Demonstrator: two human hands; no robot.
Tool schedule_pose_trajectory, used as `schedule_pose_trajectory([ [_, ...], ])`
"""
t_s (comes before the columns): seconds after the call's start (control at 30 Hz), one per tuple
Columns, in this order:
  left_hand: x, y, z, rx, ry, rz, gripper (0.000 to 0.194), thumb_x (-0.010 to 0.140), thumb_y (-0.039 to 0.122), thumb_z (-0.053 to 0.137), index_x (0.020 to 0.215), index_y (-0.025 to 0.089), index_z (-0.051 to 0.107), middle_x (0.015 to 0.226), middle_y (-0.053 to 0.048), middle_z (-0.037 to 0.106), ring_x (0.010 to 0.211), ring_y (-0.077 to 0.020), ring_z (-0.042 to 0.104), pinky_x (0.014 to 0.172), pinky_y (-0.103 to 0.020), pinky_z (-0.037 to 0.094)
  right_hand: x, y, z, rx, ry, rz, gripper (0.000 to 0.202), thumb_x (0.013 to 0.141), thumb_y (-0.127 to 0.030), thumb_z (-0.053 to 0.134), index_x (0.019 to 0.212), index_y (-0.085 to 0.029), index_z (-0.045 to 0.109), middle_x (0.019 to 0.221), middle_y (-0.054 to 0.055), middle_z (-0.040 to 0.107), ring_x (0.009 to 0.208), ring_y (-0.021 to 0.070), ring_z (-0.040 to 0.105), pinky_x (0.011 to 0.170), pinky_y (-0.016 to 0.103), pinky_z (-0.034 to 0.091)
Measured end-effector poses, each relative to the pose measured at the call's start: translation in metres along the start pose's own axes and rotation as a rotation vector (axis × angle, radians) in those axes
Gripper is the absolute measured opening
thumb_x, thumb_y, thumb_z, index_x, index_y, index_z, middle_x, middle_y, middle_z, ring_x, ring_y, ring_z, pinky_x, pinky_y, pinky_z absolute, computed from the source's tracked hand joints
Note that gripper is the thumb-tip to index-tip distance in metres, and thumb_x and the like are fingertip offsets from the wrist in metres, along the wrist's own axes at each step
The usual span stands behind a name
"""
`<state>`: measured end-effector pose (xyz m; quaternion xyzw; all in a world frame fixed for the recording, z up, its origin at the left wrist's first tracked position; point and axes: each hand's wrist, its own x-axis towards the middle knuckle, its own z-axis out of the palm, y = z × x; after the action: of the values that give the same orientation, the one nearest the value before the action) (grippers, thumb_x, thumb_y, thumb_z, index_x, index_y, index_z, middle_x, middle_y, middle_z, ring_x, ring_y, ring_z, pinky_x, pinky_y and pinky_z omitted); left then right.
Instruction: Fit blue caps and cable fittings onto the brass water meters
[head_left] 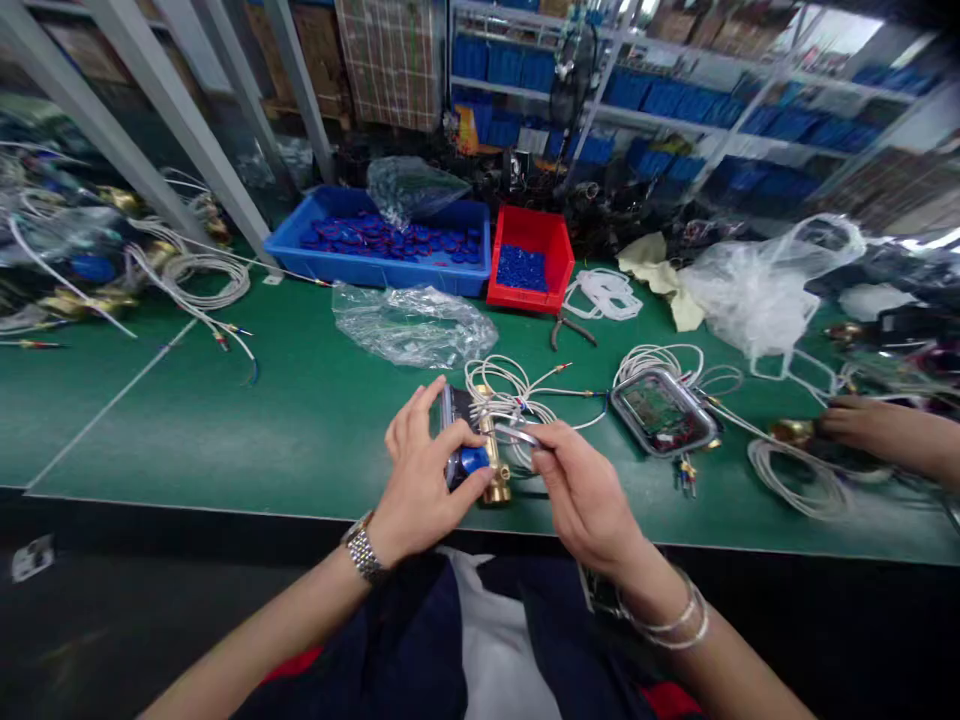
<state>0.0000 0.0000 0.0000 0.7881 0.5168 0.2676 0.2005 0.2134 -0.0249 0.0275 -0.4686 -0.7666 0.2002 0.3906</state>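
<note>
Across our long green flat-topped workbench [300,430], we have the rectangular blue plastic bin [375,272] of blue discs, with the smaller red plastic bin [531,297] just beside it. Nearer us, at the middle of the front edge, our left hand [426,480] holds the dark boxy device [459,404], index finger and thumb either side of its round blue part [474,460]. Our right hand [589,495] pinches the slim silver metal tool [517,434], which reaches the device's tubular brass fitting [497,491], though we cannot tell whether they touch.
</note>
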Motion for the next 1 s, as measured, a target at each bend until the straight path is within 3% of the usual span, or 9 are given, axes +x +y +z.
schedule_pose_trajectory([
  [0.17,0.002,0.000,0.003,-0.021,0.009,0.005,0.024,0.087,0.045,0.065,0.106,0.030,0.064,0.167,0.000,0.012,0.153,-0.0346,0.014,0.119,-0.060,0.020,0.007,0.006,0.024,-0.003,-0.055,0.044,0.024,0.102,-0.021,0.048,0.120,-0.024,0.063,0.110,0.004,0.073,0.101,0.0160,0.069,0.089,0.027,0.053],
  [0.3,0.001,-0.002,0.003,-0.037,0.020,0.024,0.024,0.085,0.041,0.067,0.106,0.029,0.063,0.167,-0.002,0.011,0.153,-0.0347,0.015,0.119,-0.060,0.021,0.007,0.015,0.029,-0.079,-0.102,0.037,0.021,0.102,-0.025,0.051,0.117,-0.024,0.066,0.108,0.005,0.074,0.096,0.0175,0.070,0.085,0.028,0.053],
  [0.53,0.002,-0.003,0.002,-0.045,0.028,0.028,0.023,0.087,0.041,0.066,0.106,0.029,0.063,0.167,-0.002,0.013,0.153,-0.0353,0.016,0.119,-0.060,0.022,0.017,0.020,0.021,-0.247,-0.201,-0.152,0.022,0.102,-0.025,0.050,0.111,-0.019,0.069,0.083,0.005,0.066,0.077,0.0180,0.059,0.071,0.030,0.046],
  [0.83,0.003,-0.002,0.002,-0.050,0.035,0.036,0.022,0.085,0.039,0.068,0.102,0.027,0.063,0.166,-0.003,0.013,0.153,-0.0347,0.016,0.119,-0.059,0.022,0.045,0.023,0.003,-0.260,-0.403,-0.334,0.025,0.099,-0.013,0.049,0.117,-0.020,0.067,0.091,0.005,0.069,0.082,0.0183,0.057,0.074,0.030,0.042],
  [1.0,0.002,-0.003,0.003,-0.047,0.040,0.031,0.021,0.086,0.038,0.066,0.104,0.027,0.064,0.167,-0.003,0.013,0.153,-0.0341,0.016,0.120,-0.058,0.022,0.038,0.016,0.008,-0.317,-0.366,-0.289,0.020,0.097,-0.013,0.049,0.102,-0.017,0.068,0.083,0.005,0.067,0.077,0.0190,0.057,0.071,0.031,0.041],
])
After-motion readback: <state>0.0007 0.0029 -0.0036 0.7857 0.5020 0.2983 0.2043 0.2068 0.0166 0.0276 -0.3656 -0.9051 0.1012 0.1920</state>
